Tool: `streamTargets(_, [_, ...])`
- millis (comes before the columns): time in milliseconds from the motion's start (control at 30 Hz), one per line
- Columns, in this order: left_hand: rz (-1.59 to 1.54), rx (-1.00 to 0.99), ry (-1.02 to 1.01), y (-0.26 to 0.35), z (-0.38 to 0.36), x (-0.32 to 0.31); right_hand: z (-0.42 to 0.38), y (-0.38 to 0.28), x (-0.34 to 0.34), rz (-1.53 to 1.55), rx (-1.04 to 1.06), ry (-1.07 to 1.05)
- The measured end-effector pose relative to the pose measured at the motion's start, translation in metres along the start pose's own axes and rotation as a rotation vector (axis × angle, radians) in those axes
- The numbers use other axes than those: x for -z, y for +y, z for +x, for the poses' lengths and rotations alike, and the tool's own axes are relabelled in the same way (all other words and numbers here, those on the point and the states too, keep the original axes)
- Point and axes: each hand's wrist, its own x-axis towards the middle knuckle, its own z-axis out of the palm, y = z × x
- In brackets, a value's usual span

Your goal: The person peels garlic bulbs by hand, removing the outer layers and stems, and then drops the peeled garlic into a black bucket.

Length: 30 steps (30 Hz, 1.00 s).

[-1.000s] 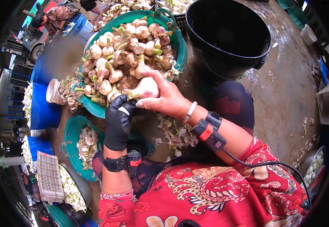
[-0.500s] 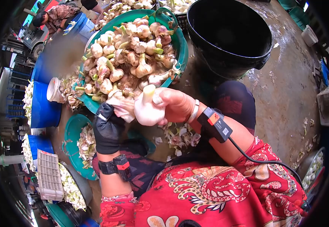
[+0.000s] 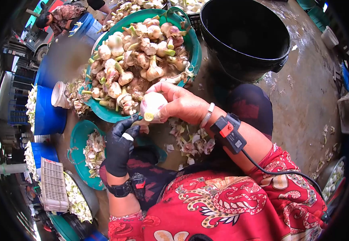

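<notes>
A whitish garlic bulb (image 3: 153, 105) is in the fingers of my right hand (image 3: 184, 106), its cut stem end tilted down toward me. My left hand (image 3: 120, 142), in a black glove, is just below and left of the bulb, fingertips pinched near a piece of loose skin (image 3: 143, 127). Beyond both hands, a green basin (image 3: 195, 54) holds many unpeeled garlic bulbs (image 3: 142, 52) with short stems.
A large black bucket (image 3: 244, 40) stands at the upper right. Left are a green basin of peelings (image 3: 76, 150), a blue tub (image 3: 52, 114) and a pale crate (image 3: 54, 184). Peelings (image 3: 192, 140) lie on the floor. Another person (image 3: 64, 16) sits at the upper left.
The bulb has turned so its stem points down instead of up. My right hand has rotated over it, and my left hand's fingers have shifted lower and changed their pinch.
</notes>
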Motion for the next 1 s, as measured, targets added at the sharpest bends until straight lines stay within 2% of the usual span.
streamTargets(33, [-0.033, -0.095, 0.066, 0.007, 0.001, -0.004, -0.001, -0.003, 0.000, -0.024, -0.018, -0.013])
streamTargets(67, [-0.036, -0.096, 0.071, 0.011, 0.002, -0.005, -0.002, -0.004, -0.003, -0.027, -0.020, -0.017])
streamTargets(133, [0.117, -0.397, 0.078, 0.021, 0.006, -0.006, -0.002, -0.007, -0.007, 0.010, -0.028, -0.015])
streamTargets(167, [0.148, -0.437, 0.092, 0.028, 0.006, -0.009, -0.001, -0.006, -0.008, 0.012, -0.028, -0.018])
streamTargets(200, [0.150, -0.436, 0.094, 0.029, 0.007, -0.007, -0.001, -0.005, -0.010, 0.045, -0.027, -0.012])
streamTargets(267, [0.223, -0.230, -0.038, 0.030, 0.008, 0.000, 0.000, -0.003, -0.010, 0.080, -0.025, -0.007])
streamTargets(300, [0.523, -0.250, -0.129, 0.029, 0.009, 0.007, 0.002, -0.001, -0.008, 0.089, -0.018, 0.026])
streamTargets(333, [0.521, -0.250, -0.131, 0.026, 0.007, 0.005, 0.003, 0.001, -0.005, 0.098, -0.012, 0.060])
streamTargets(367, [0.470, -0.146, -0.183, 0.021, 0.001, 0.002, 0.004, 0.001, 0.000, 0.242, 0.028, -0.001])
streamTargets(400, [0.420, -0.045, -0.232, 0.016, -0.003, 0.001, 0.005, 0.000, 0.001, 0.239, 0.029, -0.004])
streamTargets(467, [0.322, -0.043, -0.213, 0.010, -0.005, -0.001, 0.006, 0.001, -0.005, 0.097, 0.128, 0.032])
streamTargets(533, [-0.314, -0.134, -0.163, 0.011, -0.001, -0.013, 0.003, 0.003, -0.016, 0.112, 0.087, 0.033])
streamTargets(600, [-0.373, -0.177, -0.207, 0.003, 0.006, -0.014, 0.004, 0.005, -0.026, 0.102, 0.020, 0.024])
streamTargets(667, [-0.722, -0.101, -0.285, -0.003, 0.007, -0.013, 0.005, 0.005, -0.027, 0.039, 0.017, 0.057])
streamTargets(700, [-0.838, -0.096, -0.278, -0.004, 0.004, -0.014, 0.004, 0.004, -0.026, -0.348, 0.133, 0.105])
streamTargets(733, [-0.835, -0.094, -0.278, -0.005, 0.003, -0.015, 0.003, 0.002, -0.026, -0.738, 0.249, 0.152])
streamTargets(767, [-0.781, -0.113, -0.203, -0.006, 0.003, -0.017, 0.001, 0.002, -0.030, -0.584, 0.237, 0.206])
streamTargets(800, [-0.727, -0.133, -0.128, -0.006, 0.003, -0.019, 0.001, 0.000, -0.028, -0.583, 0.235, 0.208])
streamTargets(833, [-0.729, -0.130, -0.130, -0.007, 0.005, -0.020, 0.000, -0.003, -0.025, -0.475, 0.190, 0.225])
streamTargets(867, [-0.585, -0.209, -0.082, -0.008, 0.006, -0.019, -0.002, -0.006, -0.024, -0.366, 0.146, 0.244])
streamTargets(900, [-0.440, -0.286, -0.034, -0.009, 0.007, -0.020, -0.003, -0.007, -0.027, -0.554, 0.197, 0.329])
streamTargets(933, [-0.441, -0.282, -0.038, -0.008, 0.007, -0.023, -0.003, -0.005, -0.029, -0.554, 0.195, 0.334])
streamTargets(1000, [-0.243, -0.300, 0.039, -0.002, 0.006, -0.029, -0.005, 0.004, -0.031, -0.765, 0.254, 0.355])
